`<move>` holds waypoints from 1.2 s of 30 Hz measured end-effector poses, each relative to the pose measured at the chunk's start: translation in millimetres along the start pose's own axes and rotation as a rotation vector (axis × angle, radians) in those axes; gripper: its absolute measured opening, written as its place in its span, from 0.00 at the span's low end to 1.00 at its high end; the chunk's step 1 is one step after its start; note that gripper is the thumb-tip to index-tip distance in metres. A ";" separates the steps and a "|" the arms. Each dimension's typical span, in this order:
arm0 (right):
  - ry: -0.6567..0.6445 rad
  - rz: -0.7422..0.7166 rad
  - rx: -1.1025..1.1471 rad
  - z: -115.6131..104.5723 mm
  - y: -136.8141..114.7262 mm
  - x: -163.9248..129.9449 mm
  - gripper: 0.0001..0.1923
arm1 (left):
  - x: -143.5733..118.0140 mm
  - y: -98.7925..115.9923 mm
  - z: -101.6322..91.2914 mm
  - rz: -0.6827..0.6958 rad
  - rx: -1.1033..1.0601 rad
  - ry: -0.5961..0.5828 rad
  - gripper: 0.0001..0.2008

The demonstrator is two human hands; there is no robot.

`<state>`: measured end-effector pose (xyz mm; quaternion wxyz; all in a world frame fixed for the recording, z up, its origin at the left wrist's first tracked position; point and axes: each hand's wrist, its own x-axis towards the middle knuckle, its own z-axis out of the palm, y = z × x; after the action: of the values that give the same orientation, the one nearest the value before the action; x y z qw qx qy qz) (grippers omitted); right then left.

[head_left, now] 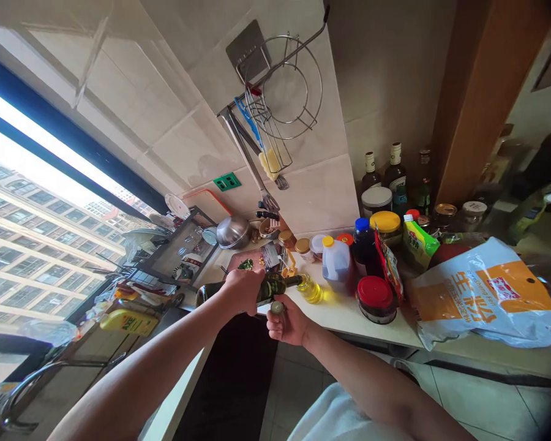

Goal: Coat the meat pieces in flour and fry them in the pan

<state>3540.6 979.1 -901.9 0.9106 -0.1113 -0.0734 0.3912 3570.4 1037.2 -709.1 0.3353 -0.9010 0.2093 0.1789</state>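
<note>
Glass bottle (272, 286) lies tipped in the left hand (243, 288), near the right hand (294, 322).

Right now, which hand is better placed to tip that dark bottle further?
Probably the left hand: its grip is around the dark bottle, whose neck points toward the glass container of yellow liquid. The right hand is nearby but occupied, holding a small round-topped item.
</note>
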 end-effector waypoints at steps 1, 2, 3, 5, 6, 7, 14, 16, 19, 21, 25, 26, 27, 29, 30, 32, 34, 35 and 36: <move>0.002 -0.002 0.002 -0.2 -0.3 -0.1 0.27 | 0.2 0.4 -0.4 -0.001 0.000 -0.001 0.39; 0.005 -0.002 0.002 -0.5 -0.6 -0.1 0.26 | 0.5 0.7 -0.8 -0.002 0.001 -0.002 0.39; 0.008 -0.001 0.002 -0.9 -1.0 0.1 0.26 | 1.0 1.0 -1.0 -0.002 0.003 -0.002 0.39; 0.014 0.001 0.002 -1.7 -1.6 0.6 0.26 | 1.8 1.3 -1.4 0.000 0.007 -0.001 0.40; 0.016 0.002 0.002 -1.9 -1.9 0.8 0.26 | 2.2 1.5 -1.5 0.001 0.010 0.000 0.40; 0.017 0.003 0.002 -2.0 -2.2 1.0 0.26 | 2.4 1.7 -1.7 0.001 0.011 0.000 0.40; 0.008 0.007 -0.001 -0.8 -2.7 0.9 0.25 | -0.6 5.1 -5.3 -0.019 0.010 -0.014 0.40; 0.007 0.005 -0.002 -0.5 -2.7 0.9 0.25 | -2.1 6.0 -6.7 -0.022 0.008 -0.011 0.39; 0.007 -0.002 -0.004 0.7 -3.2 0.6 0.25 | -4.1 7.0 -9.4 -0.022 0.007 -0.013 0.39; 0.008 -0.007 -0.007 1.7 -3.7 0.1 0.25 | -5.5 7.7 -11.6 -0.027 0.012 -0.016 0.40; 0.008 -0.006 -0.016 3.1 -3.9 -1.4 0.24 | -8.2 9.5 -15.5 -0.038 0.021 -0.021 0.39; 0.008 -0.007 -0.017 3.1 -3.8 -1.6 0.24 | -8.7 10.0 -16.0 -0.040 0.022 -0.023 0.39; 0.007 -0.008 -0.017 3.1 -3.7 -1.8 0.24 | -9.1 10.5 -16.4 -0.043 0.023 -0.024 0.39; 0.006 -0.012 -0.016 2.8 -3.3 -1.7 0.24 | -9.7 11.3 -16.6 -0.046 0.024 -0.024 0.40; 0.005 -0.013 -0.016 2.6 -3.2 -1.6 0.24 | -9.9 11.7 -16.6 -0.047 0.024 -0.024 0.40; 0.001 -0.014 -0.015 2.2 -2.8 -1.1 0.24 | -10.5 12.3 -16.5 -0.048 0.022 -0.025 0.40; -0.004 -0.012 -0.016 1.6 -2.2 -0.6 0.24 | -11.2 12.7 -16.2 -0.049 0.021 -0.027 0.41; -0.007 -0.010 -0.017 1.2 -1.9 -0.4 0.24 | -11.7 12.8 -16.0 -0.050 0.021 -0.028 0.41; -0.009 -0.008 -0.019 0.8 -1.5 -0.2 0.24 | -12.0 12.7 -15.6 -0.050 0.021 -0.028 0.41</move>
<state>3541.4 978.1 -900.7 0.9107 -0.1178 -0.0818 0.3874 3556.7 1020.9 -699.1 0.3519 -0.8998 0.1838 0.1810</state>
